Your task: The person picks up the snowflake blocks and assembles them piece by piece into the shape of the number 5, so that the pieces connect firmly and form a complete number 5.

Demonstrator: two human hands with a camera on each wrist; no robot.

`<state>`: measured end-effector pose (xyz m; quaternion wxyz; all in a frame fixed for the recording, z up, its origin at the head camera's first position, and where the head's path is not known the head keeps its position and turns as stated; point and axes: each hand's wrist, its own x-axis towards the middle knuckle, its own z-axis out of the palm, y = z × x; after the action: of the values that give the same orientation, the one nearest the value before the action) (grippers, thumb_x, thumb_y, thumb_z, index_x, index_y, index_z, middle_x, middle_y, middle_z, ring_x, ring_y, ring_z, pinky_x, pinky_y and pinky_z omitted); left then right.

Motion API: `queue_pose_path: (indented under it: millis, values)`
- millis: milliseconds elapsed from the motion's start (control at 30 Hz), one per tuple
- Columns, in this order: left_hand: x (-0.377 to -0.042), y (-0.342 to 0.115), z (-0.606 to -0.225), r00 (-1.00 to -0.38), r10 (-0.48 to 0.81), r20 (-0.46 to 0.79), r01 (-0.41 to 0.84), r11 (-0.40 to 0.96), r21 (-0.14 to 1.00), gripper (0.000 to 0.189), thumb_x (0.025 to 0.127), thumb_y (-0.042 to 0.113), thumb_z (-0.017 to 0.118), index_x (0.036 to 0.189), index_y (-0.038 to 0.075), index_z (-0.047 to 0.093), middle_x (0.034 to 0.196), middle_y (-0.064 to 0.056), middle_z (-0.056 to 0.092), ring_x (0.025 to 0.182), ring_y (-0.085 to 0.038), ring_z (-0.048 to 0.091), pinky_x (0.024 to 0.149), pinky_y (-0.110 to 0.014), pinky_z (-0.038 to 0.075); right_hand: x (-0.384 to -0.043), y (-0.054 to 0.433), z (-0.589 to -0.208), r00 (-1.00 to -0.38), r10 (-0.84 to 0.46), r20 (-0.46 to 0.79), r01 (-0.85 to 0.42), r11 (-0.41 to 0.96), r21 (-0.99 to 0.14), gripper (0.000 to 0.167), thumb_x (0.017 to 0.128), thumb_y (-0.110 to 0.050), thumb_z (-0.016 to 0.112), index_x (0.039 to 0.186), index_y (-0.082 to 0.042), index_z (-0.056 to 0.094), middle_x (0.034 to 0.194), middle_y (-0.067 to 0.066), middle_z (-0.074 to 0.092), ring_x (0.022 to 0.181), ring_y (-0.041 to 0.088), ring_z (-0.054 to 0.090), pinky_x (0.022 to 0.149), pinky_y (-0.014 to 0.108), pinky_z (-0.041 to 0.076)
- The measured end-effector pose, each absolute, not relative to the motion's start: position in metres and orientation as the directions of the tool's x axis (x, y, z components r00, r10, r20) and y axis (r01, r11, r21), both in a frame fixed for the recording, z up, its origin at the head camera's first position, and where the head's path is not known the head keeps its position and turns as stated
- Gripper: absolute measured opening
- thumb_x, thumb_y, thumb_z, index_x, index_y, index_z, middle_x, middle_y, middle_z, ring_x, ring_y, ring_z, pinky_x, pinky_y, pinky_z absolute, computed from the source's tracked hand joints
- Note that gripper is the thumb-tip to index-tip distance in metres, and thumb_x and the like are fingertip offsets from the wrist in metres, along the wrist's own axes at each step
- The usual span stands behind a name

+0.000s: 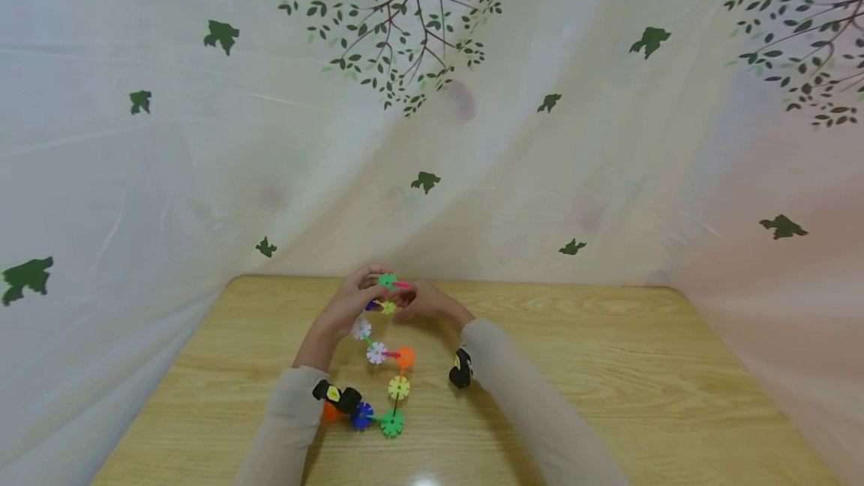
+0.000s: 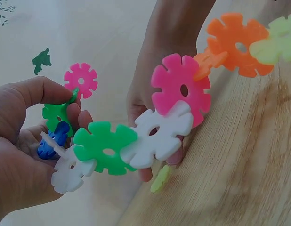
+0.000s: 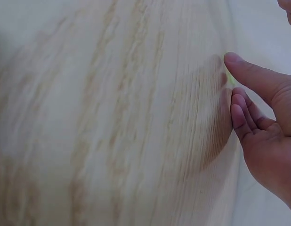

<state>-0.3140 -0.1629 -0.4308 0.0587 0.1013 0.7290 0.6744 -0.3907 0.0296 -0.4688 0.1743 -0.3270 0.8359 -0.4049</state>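
A chain of notched, flower-shaped interlocking discs hangs down from my left hand (image 2: 23, 122) and trails across the table. At the chain's upper end, thumb and fingers of that hand pinch a green disc (image 2: 56, 115), with a pink disc (image 2: 81, 81) joined beyond it. Blue pieces (image 2: 52, 141) and a white disc (image 2: 72, 174) are close to the palm. Just to the right, my right hand (image 1: 427, 301) holds a yellow disc (image 2: 159, 179) between thumb and fingertips, seen nearly edge-on. Its grip is partly hidden behind a pink disc (image 2: 181, 89) and a white disc (image 2: 159, 134).
On the wooden table (image 1: 574, 366), the chain runs toward me through an orange disc (image 1: 405, 357), a yellow disc (image 1: 399, 387), a green disc (image 1: 391, 423) and a blue disc (image 1: 361, 416). A patterned curtain (image 1: 486, 231) hangs behind the table's far edge.
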Motion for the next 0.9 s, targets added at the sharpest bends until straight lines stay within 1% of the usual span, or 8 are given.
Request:
queue_pose_path:
  millis: [200, 267, 333, 433, 533, 667, 767, 900]
  values:
    - [-0.315, -0.161, -0.43, -0.972, 0.231, 0.05, 0.069, 0.072, 0.995, 0.034, 0.1, 0.009, 0.058, 0.133, 0.004, 0.054, 0.125, -0.018, 0.064, 0.095, -0.016, 0.061, 0.081, -0.031, 0.052, -0.391, 0.028, -0.468, -0.717, -0.696, -0.026, -0.438, 0.479, -0.761, 0.037, 0.089, -0.007, 0.078, 0.124, 0.002, 0.07, 0.102, 0.014, 0.07, 0.084, 0.007, 0.057, 0.076, 0.015, 0.048]
    - [-0.315, -0.161, -0.43, -0.972, 0.231, 0.048, 0.066, 0.073, 0.995, 0.033, 0.101, 0.01, 0.057, 0.133, 0.004, 0.053, 0.126, -0.019, 0.063, 0.094, -0.016, 0.061, 0.082, -0.034, 0.053, -0.392, 0.028, -0.468, -0.711, -0.703, -0.019, -0.443, 0.469, -0.764, 0.035, 0.089, -0.007, 0.078, 0.123, 0.001, 0.071, 0.1, 0.012, 0.069, 0.082, 0.006, 0.055, 0.075, 0.016, 0.047]
    - [-0.315, -0.161, -0.429, -0.972, 0.23, 0.046, 0.064, 0.071, 0.995, 0.034, 0.101, 0.01, 0.057, 0.134, 0.002, 0.053, 0.123, -0.018, 0.064, 0.09, -0.016, 0.061, 0.083, -0.037, 0.053, -0.393, 0.028, -0.47, -0.703, -0.711, -0.013, -0.447, 0.456, -0.77, 0.032, 0.089, -0.006, 0.078, 0.121, 0.001, 0.073, 0.095, 0.008, 0.067, 0.079, 0.006, 0.052, 0.073, 0.016, 0.045]
    - [-0.314, -0.16, -0.428, -0.976, 0.217, 0.032, 0.049, 0.074, 0.996, 0.036, 0.102, 0.01, 0.057, 0.136, -0.001, 0.051, 0.116, -0.009, 0.065, 0.09, -0.016, 0.061, 0.086, -0.041, 0.054, -0.394, 0.029, -0.472, -0.686, -0.728, -0.005, -0.453, 0.432, -0.78, 0.029, 0.089, -0.003, 0.077, 0.117, 0.001, 0.074, 0.087, 0.003, 0.061, 0.076, 0.007, 0.047, 0.069, 0.017, 0.041]
    - [-0.313, -0.16, -0.428, -0.979, 0.205, 0.019, 0.034, 0.069, 0.997, 0.039, 0.102, 0.009, 0.057, 0.138, -0.002, 0.05, 0.114, -0.004, 0.064, 0.093, -0.017, 0.061, 0.087, -0.039, 0.053, -0.395, 0.03, -0.473, -0.673, -0.74, -0.003, -0.461, 0.423, -0.78, 0.026, 0.087, -0.001, 0.078, 0.113, 0.003, 0.073, 0.083, 0.001, 0.058, 0.075, 0.006, 0.046, 0.068, 0.017, 0.039]
    - [-0.312, -0.159, -0.428, -0.98, 0.199, 0.006, 0.02, 0.066, 0.998, 0.039, 0.101, 0.008, 0.058, 0.139, 0.0, 0.05, 0.12, -0.004, 0.063, 0.1, -0.021, 0.06, 0.086, -0.034, 0.053, -0.395, 0.033, -0.471, -0.667, -0.744, -0.031, -0.447, 0.432, -0.783, 0.025, 0.085, 0.001, 0.08, 0.107, 0.005, 0.071, 0.085, 0.002, 0.059, 0.076, 0.006, 0.047, 0.069, 0.016, 0.041]
    - [-0.312, -0.159, -0.428, -0.98, 0.201, 0.007, 0.021, 0.066, 0.998, 0.038, 0.101, 0.01, 0.059, 0.137, 0.001, 0.052, 0.121, -0.005, 0.063, 0.105, -0.023, 0.06, 0.087, -0.035, 0.053, -0.393, 0.036, -0.469, -0.661, -0.749, -0.046, -0.426, 0.426, -0.798, 0.025, 0.083, 0.004, 0.08, 0.105, 0.006, 0.068, 0.086, 0.005, 0.059, 0.076, 0.007, 0.048, 0.068, 0.017, 0.042]
    - [-0.313, -0.159, -0.428, -0.979, 0.201, 0.011, 0.024, 0.062, 0.998, 0.038, 0.102, 0.017, 0.063, 0.136, 0.002, 0.055, 0.116, -0.001, 0.063, 0.1, -0.019, 0.059, 0.089, -0.037, 0.054, -0.39, 0.04, -0.468, -0.655, -0.755, -0.031, -0.415, 0.395, -0.819, 0.025, 0.08, 0.009, 0.078, 0.102, 0.008, 0.065, 0.085, 0.005, 0.059, 0.074, 0.008, 0.05, 0.067, 0.017, 0.044]
